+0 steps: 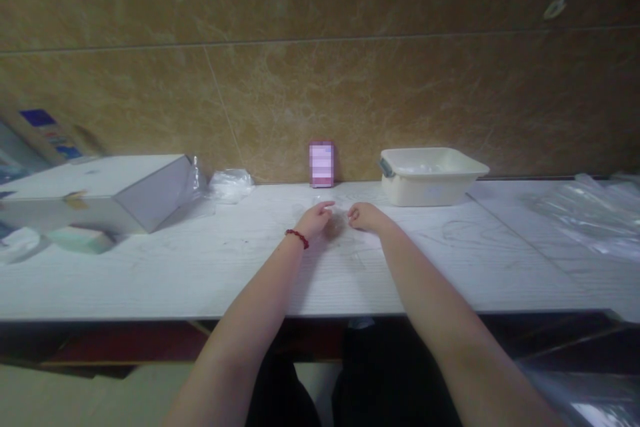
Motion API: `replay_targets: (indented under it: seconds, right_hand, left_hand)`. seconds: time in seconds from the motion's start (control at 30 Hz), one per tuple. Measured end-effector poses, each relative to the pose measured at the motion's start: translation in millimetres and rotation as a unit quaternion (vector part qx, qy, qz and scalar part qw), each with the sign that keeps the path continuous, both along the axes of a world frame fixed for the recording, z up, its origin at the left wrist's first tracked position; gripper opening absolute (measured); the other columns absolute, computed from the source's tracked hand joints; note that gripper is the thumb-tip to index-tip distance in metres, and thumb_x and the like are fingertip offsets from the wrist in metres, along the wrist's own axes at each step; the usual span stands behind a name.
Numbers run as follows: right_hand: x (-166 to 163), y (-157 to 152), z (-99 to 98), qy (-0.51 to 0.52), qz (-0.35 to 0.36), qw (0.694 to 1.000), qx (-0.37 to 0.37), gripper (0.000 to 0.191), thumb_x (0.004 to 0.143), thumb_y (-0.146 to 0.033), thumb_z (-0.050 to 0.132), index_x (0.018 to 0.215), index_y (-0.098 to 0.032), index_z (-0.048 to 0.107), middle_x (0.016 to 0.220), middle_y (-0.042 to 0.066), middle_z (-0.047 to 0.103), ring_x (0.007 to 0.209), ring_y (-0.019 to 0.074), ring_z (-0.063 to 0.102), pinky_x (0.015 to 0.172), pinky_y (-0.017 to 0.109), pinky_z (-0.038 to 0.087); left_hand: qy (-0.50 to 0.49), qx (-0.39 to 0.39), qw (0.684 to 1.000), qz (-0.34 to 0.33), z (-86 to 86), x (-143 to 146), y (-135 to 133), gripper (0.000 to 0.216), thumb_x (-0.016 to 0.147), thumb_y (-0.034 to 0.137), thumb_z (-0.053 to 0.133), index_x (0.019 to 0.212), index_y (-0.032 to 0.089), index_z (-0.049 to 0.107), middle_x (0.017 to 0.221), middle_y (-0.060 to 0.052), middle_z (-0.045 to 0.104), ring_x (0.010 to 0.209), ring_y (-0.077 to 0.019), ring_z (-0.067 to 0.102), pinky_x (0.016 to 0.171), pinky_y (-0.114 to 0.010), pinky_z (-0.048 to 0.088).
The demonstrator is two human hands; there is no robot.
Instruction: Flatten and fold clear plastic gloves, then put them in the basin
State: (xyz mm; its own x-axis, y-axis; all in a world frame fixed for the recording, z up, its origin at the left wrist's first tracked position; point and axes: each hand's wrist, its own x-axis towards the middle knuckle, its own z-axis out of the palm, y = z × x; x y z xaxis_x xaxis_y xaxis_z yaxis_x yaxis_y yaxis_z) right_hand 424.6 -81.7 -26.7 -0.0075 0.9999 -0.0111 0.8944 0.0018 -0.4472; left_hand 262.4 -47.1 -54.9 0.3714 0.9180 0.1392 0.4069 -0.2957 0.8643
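Observation:
Both of my hands are over the middle of the white table, apart by a small gap. My left hand (314, 219), with a dark red beaded bracelet (298, 237) at its wrist, has its index finger stretched out to the right. Its thumb sits lower and apart, and I make out nothing held there. My right hand (367, 216) has its fingers curled and pressed together; whatever they pinch, if anything, is too small or too clear to name. Between and below the hands lies a brownish shadow. Faint clear glints show just beyond the left fingers.
A phone (321, 165) with a lit screen leans on the tiled wall. To its right stands a cream plastic tub (425, 192). A white box (95, 180) and crumpled clear plastic (231, 185) occupy the left. Clear plastic bags (595, 210) lie at the right on the table (165, 287).

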Motion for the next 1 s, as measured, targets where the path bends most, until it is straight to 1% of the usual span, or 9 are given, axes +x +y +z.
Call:
replay_targets:
  seconds: [0.13, 0.23, 0.4, 0.53, 0.6, 0.67, 0.8, 0.93, 1.0]
  right_hand:
    - [1.0, 0.8, -0.5, 0.003, 0.005, 1.0, 0.012, 0.024, 0.055, -0.012, 0.054, 0.078, -0.016, 0.059, 0.068, 0.0, 0.063, 0.059, 0.0096, 0.054, 0.053, 0.016, 0.037]
    - [2.8, 3.2, -4.0, 0.012, 0.017, 1.0, 0.022, 0.023, 0.055, -0.013, 0.053, 0.077, -0.016, 0.058, 0.067, 0.0, 0.062, 0.057, 0.009, 0.054, 0.05, 0.016, 0.036]
    - [3.6, 3.9, -7.4, 0.017, 0.04, 0.999, 0.022, 0.025, 0.054, -0.01, 0.05, 0.077, -0.017, 0.057, 0.062, -0.002, 0.061, 0.051, 0.0079, 0.052, 0.045, 0.015, 0.034]
    - [1.9, -0.4, -4.1, 0.03, 0.073, 0.997, 0.026, 0.024, 0.055, -0.009, 0.049, 0.076, -0.017, 0.056, 0.061, -0.003, 0.06, 0.05, 0.0069, 0.051, 0.045, 0.015, 0.034]
    - [0.7, -2.4, -2.0, 0.032, 0.081, 0.996, 0.019, 0.024, 0.055, -0.009, 0.048, 0.077, -0.017, 0.056, 0.06, -0.003, 0.059, 0.048, 0.0069, 0.05, 0.045, 0.015, 0.034]
    - [-0.2, -3.6, -0.5, 0.031, 0.083, 0.996, 0.018, 0.023, 0.055, -0.01, 0.048, 0.076, -0.016, 0.055, 0.06, -0.003, 0.059, 0.047, 0.0069, 0.049, 0.044, 0.015, 0.033]
    - [0.3, -3.3, 0.1, 0.035, 0.085, 0.995, 0.031, 0.022, 0.056, -0.01, 0.049, 0.076, -0.017, 0.054, 0.063, -0.003, 0.058, 0.049, 0.0061, 0.048, 0.045, 0.014, 0.033]
    - [2.8, 0.6, -2.1, 0.024, 0.088, 0.994, 0.059, 0.02, 0.057, -0.011, 0.05, 0.075, -0.017, 0.054, 0.065, -0.003, 0.058, 0.054, 0.0068, 0.049, 0.049, 0.015, 0.034]
    - [3.1, 3.0, -3.9, 0.015, 0.073, 0.995, 0.073, 0.02, 0.058, -0.011, 0.051, 0.076, -0.017, 0.053, 0.066, -0.002, 0.058, 0.057, 0.0077, 0.05, 0.05, 0.015, 0.033]
  left_hand:
    - [-0.067, -0.058, 0.996, -0.005, -1.4, 1.9, 1.3, 0.035, 0.073, 0.024, 0.045, 0.108, 0.02, 0.05, 0.08, -0.004, 0.059, 0.065, -0.0097, 0.054, 0.054, -0.019, 0.041]
    - [-0.115, -0.1, 0.988, -0.01, -1.5, 5.0, 2.3, 0.035, 0.073, 0.021, 0.047, 0.108, 0.017, 0.05, 0.083, -0.006, 0.059, 0.068, -0.01, 0.055, 0.056, -0.019, 0.042]
    - [-0.197, -0.139, 0.97, 0.021, -0.2, 7.1, 2.9, 0.03, 0.072, 0.014, 0.048, 0.101, 0.011, 0.053, 0.082, -0.007, 0.06, 0.065, -0.0084, 0.055, 0.058, -0.02, 0.043]
    - [-0.214, -0.14, 0.966, 0.042, 0.8, 4.2, 2.7, 0.018, 0.071, 0.018, 0.051, 0.084, 0.008, 0.059, 0.075, -0.007, 0.06, 0.059, -0.0078, 0.054, 0.057, -0.021, 0.042]
    - [-0.213, -0.134, 0.966, 0.052, 1.3, 2.7, 2.5, 0.017, 0.07, 0.02, 0.053, 0.078, 0.008, 0.06, 0.07, -0.006, 0.059, 0.057, -0.0076, 0.053, 0.057, -0.02, 0.042]
    - [-0.214, -0.131, 0.966, 0.058, 1.8, 2.3, 2.5, 0.017, 0.069, 0.021, 0.054, 0.08, 0.008, 0.059, 0.067, -0.005, 0.059, 0.056, -0.0075, 0.053, 0.056, -0.02, 0.042]
    - [-0.217, -0.133, 0.966, 0.048, 1.1, 4.9, 6.0, 0.028, 0.068, 0.02, 0.056, 0.095, 0.012, 0.056, 0.066, -0.003, 0.059, 0.054, -0.007, 0.053, 0.055, -0.021, 0.041]
    - [-0.224, -0.112, 0.966, 0.063, -1.8, 7.2, 14.1, 0.022, 0.065, 0.017, 0.057, 0.086, 0.009, 0.059, 0.067, -0.003, 0.06, 0.055, -0.0066, 0.052, 0.059, -0.022, 0.042]
    - [-0.229, -0.106, 0.965, 0.076, -1.5, 7.3, 16.3, 0.018, 0.065, 0.015, 0.056, 0.082, 0.009, 0.059, 0.066, -0.003, 0.059, 0.056, -0.0067, 0.053, 0.062, -0.022, 0.043]
